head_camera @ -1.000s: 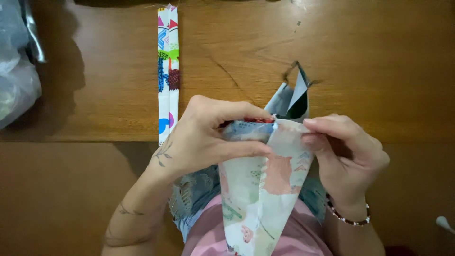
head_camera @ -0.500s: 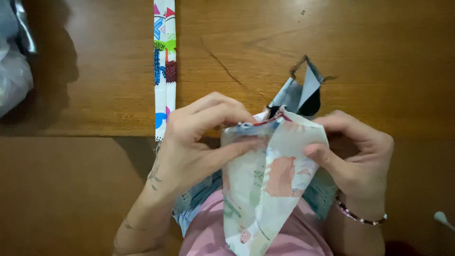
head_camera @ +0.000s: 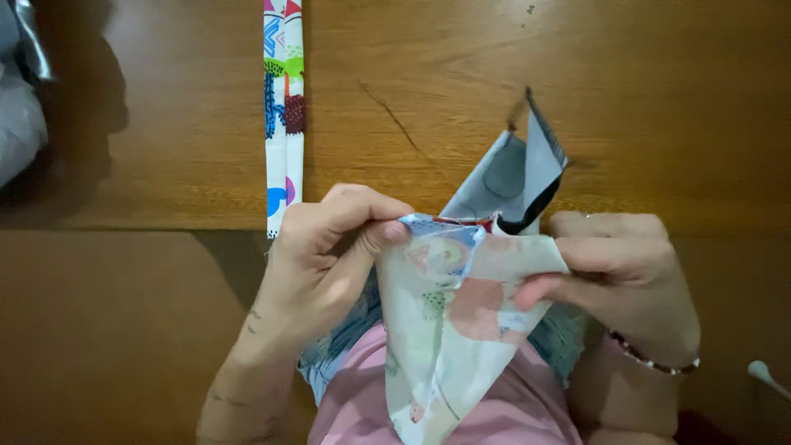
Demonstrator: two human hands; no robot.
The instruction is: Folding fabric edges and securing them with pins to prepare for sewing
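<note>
At frame centre, left hand point(head_camera: 325, 247) and right hand point(head_camera: 614, 272) pinch the printed paper point(head_camera: 457, 330) along its partly folded top edge, one finished strip point(head_camera: 283, 115) lying upper left.

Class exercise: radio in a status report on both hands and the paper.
Left hand and right hand pinch folded patterned paper. Paper strip lies apart on wooden table. Nothing obstructing.

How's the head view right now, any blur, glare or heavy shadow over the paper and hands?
Head view: folded printed paper and both hands, left hand and right hand, fairly sharp; soft sheen on the wooden table; dark shadow at far left beside the plastic bag.
</note>
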